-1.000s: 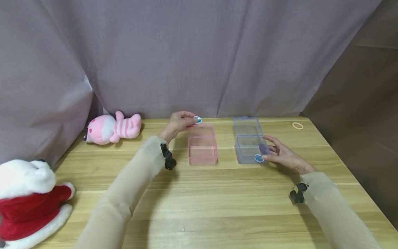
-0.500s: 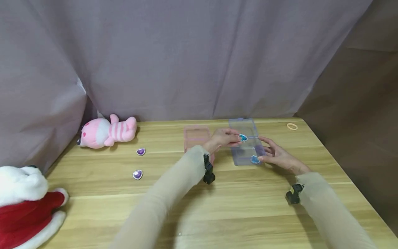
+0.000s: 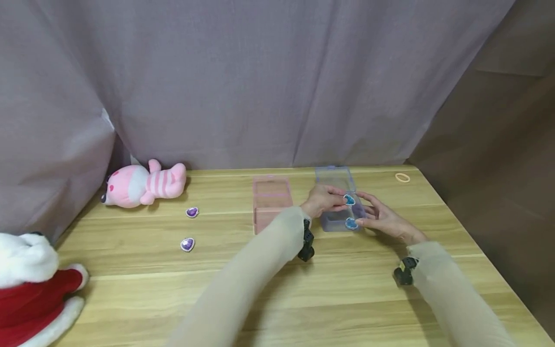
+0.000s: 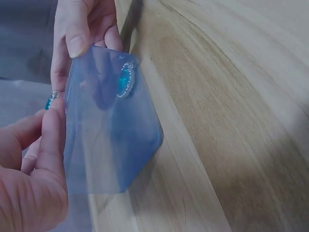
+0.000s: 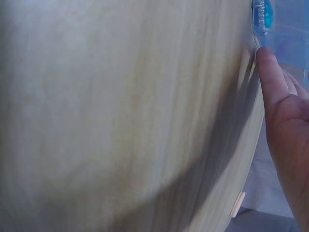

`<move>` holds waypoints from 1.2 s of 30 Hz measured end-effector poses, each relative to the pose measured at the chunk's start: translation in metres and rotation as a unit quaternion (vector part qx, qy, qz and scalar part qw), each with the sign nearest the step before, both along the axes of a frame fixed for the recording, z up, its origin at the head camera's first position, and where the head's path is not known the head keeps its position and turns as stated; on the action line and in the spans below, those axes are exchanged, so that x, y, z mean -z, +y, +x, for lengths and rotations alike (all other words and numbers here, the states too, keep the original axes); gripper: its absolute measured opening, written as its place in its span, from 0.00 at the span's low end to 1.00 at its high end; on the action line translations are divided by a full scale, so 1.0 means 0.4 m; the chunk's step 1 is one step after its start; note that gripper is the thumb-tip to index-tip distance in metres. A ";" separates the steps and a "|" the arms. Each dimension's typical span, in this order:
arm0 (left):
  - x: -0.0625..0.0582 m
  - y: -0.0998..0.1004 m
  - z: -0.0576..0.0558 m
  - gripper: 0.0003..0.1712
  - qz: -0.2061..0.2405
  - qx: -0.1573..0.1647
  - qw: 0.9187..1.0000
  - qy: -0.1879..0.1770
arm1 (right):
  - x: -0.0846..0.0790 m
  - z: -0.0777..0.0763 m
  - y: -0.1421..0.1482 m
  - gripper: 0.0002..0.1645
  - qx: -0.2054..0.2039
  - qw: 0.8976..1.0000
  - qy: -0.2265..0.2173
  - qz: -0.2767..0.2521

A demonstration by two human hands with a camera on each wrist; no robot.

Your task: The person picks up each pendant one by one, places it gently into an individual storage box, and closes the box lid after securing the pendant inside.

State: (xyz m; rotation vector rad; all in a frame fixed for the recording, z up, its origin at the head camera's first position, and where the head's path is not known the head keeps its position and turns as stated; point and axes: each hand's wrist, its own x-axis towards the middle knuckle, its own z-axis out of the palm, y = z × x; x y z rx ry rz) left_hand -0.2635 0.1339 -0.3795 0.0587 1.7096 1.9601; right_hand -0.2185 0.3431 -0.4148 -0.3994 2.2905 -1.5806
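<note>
My left hand point(image 3: 323, 199) pinches a blue heart-shaped gem point(image 3: 349, 200) with a silver beaded rim between thumb and fingertips, over the translucent blue box point(image 3: 331, 225). The box's lid is raised and leans back. At the box's right side my right hand point(image 3: 383, 220) grips the wall, thumb toward the front and fingers around the far side. A second blue gem point(image 4: 126, 79) shows at the front wall near the right thumb. In the right wrist view, my right hand point(image 5: 285, 111) lies against the box edge.
A translucent pink box point(image 3: 272, 187), lid up, stands left of the blue one, partly behind my left forearm. Two purple heart gems point(image 3: 192, 212) lie farther left. A pink plush toy point(image 3: 145, 184), a red-and-white plush point(image 3: 34, 289) and a beige ring point(image 3: 402, 178) lie around the table.
My left hand has carried the blue gem right, from above the pink box to over the blue box. My right hand keeps its grip. The purple gems have come into sight.
</note>
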 end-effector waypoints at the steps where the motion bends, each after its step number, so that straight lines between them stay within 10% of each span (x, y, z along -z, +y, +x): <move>1: 0.000 0.004 0.001 0.12 -0.003 -0.005 1.000 0.002 | 0.000 0.000 0.000 0.49 -0.001 1.000 0.001 0.001; 14: -0.018 0.050 0.013 0.15 -0.083 -0.022 0.996 0.021 | 0.002 0.005 -0.001 0.49 -0.002 1.000 -0.005 -0.008; 20: 0.080 0.109 -0.063 0.13 -0.118 -0.016 0.991 0.058 | 0.004 0.004 0.002 0.48 0.006 1.000 -0.007 -0.007; 28: -0.015 0.082 -0.004 0.14 -0.188 -0.014 0.981 0.051 | -0.001 0.005 0.001 0.48 0.009 1.000 -0.008 -0.008; 32: -0.021 0.082 0.003 0.15 -0.236 -0.012 0.968 0.085 | -0.004 0.007 -0.002 0.48 0.010 1.000 -0.004 -0.009; 36: -0.024 0.079 0.010 0.15 -0.326 0.005 0.933 0.151 | -0.003 0.006 -0.002 0.48 0.008 1.000 -0.005 -0.021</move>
